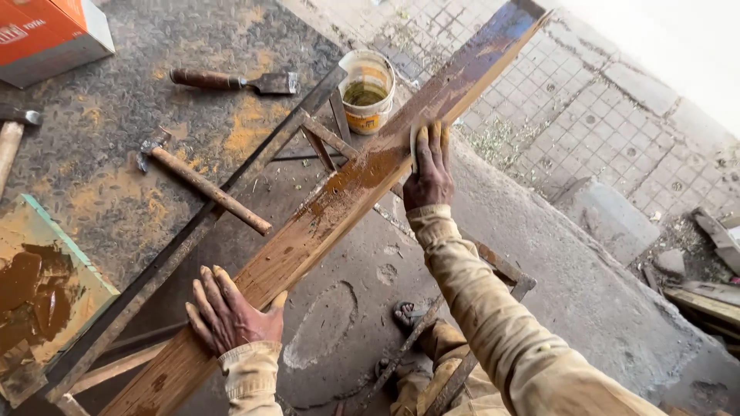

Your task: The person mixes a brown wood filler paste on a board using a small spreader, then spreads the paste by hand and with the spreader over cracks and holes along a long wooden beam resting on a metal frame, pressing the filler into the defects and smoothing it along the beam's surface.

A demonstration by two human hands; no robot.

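Observation:
A long wooden plank [308, 231] lies diagonally across a rusty metal frame [324, 139], from the lower left to the upper right. Brown paste is smeared over its middle and far end. My left hand [230, 312] presses flat on the plank's near part, fingers spread. My right hand [428, 171] rests on the plank's right edge further up, fingers pressing a small pale piece, maybe sandpaper or a scraper, against the wood. Both hands are stained brown.
A small bucket of greenish-brown paste [367, 92] stands behind the plank. A hammer [202, 185] and a wide chisel [231, 80] lie on the checker-plate bench, near an orange box [42, 35]. A board with brown paste [38, 293] sits at left. Concrete floor and tiled paving lie to the right.

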